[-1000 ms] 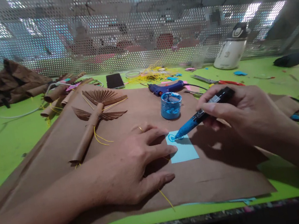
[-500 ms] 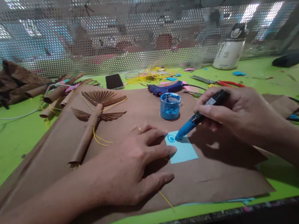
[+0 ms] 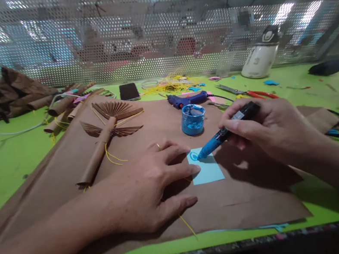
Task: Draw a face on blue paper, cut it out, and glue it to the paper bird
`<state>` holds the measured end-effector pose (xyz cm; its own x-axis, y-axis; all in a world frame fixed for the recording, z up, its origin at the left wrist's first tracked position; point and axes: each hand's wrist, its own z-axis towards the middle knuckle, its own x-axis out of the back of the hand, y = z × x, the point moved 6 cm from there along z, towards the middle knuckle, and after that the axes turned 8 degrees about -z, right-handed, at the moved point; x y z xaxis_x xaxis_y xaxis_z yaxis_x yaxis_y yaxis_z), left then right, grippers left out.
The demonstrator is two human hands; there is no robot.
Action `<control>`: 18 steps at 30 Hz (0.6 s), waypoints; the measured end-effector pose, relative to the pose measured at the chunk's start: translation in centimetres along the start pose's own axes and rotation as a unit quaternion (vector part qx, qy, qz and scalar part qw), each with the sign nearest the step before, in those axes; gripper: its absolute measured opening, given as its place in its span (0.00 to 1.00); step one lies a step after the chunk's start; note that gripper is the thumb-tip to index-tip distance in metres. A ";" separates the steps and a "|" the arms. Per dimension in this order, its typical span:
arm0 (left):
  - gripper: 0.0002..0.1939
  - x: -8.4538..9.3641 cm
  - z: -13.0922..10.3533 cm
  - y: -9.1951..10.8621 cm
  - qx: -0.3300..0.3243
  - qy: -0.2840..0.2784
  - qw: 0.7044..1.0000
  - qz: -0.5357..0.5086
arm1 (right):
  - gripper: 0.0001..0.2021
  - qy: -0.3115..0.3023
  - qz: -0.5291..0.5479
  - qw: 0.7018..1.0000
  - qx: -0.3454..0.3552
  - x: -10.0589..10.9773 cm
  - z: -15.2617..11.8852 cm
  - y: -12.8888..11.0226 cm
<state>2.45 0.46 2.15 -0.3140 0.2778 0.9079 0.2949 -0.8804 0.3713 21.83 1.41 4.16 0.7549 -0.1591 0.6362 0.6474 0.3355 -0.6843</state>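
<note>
My right hand (image 3: 258, 126) grips a black marker (image 3: 223, 134) whose lower end is coated in blue. Its tip rests on a small light-blue paper (image 3: 208, 169), beside a darker blue ringed mark drawn near the upper left corner. My left hand (image 3: 162, 180) lies flat with its fingers spread, two fingertips on the paper's left edge. Under both is a large brown paper sheet (image 3: 241, 202). A blue-smeared tub (image 3: 194, 123) stands just beyond the small paper. To the left lies a rolled brown paper figure (image 3: 101, 156) with pleated fans and yellow string.
A blue glue gun (image 3: 187, 99) lies behind the tub, with orange-handled scissors (image 3: 258, 94) to its right. Farther back are a phone (image 3: 129, 92), yellow strands (image 3: 168, 85) and a white bottle (image 3: 259, 58). Brown paper rolls (image 3: 64, 106) lie at left. A perforated metal screen (image 3: 146, 30) closes the back.
The marker's tip has shifted slightly left on the light-blue paper, toward the ringed mark. My left hand stays in place.
</note>
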 end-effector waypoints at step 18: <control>0.16 0.2 -0.3 0.1 -0.002 -0.001 1.000 0.002 | 0.05 0.154 0.231 0.956 -0.092 1.9 2.6 2.2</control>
<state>2.17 0.28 2.34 -0.3110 0.2748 0.9098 0.2933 -0.8828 0.3670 24.46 4.28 4.79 0.9416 -0.3084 0.1352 0.2234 0.2717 -0.9361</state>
